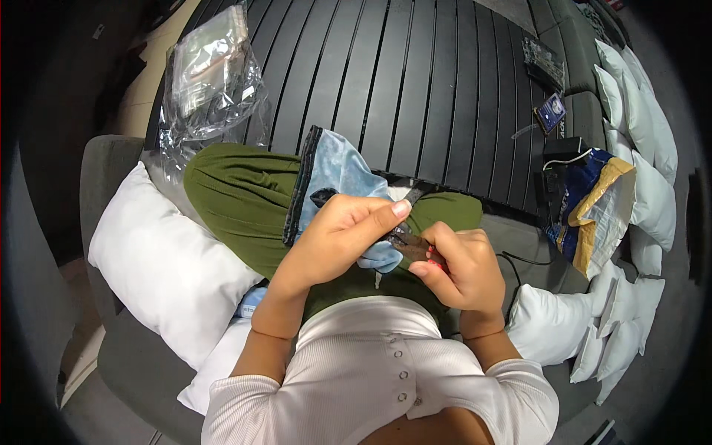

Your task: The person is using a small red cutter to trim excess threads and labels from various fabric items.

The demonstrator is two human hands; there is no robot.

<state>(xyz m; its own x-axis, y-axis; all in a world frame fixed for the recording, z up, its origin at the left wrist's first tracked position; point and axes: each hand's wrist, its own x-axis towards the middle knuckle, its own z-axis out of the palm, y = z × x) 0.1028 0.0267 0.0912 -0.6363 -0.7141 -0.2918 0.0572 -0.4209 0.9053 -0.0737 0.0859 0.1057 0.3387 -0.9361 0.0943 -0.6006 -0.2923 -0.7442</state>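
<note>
A light blue velvety cloth piece (337, 167) with a black ribbed edge lies across my lap, over green trousers. My left hand (337, 241) is closed on its gathered lower part, thumb stretched along the top. My right hand (461, 268) is closed, thumb and fingers pinched on a dark brown narrow piece (417, 248) that meets the bunched cloth between my hands. Small red bits show at my right fingertips; I cannot tell what they belong to. A grey strap (420, 194) shows just beyond my left thumb. My left fingers are mostly hidden beneath the hand.
A black slatted table (386, 81) stands ahead. On its left lies a clear plastic bag (211, 81); a small dark blue packet (550, 113) is at its right. A blue and gold bag (593, 204) is on the right, near white pillows (552, 322). Another white pillow (167, 259) sits left.
</note>
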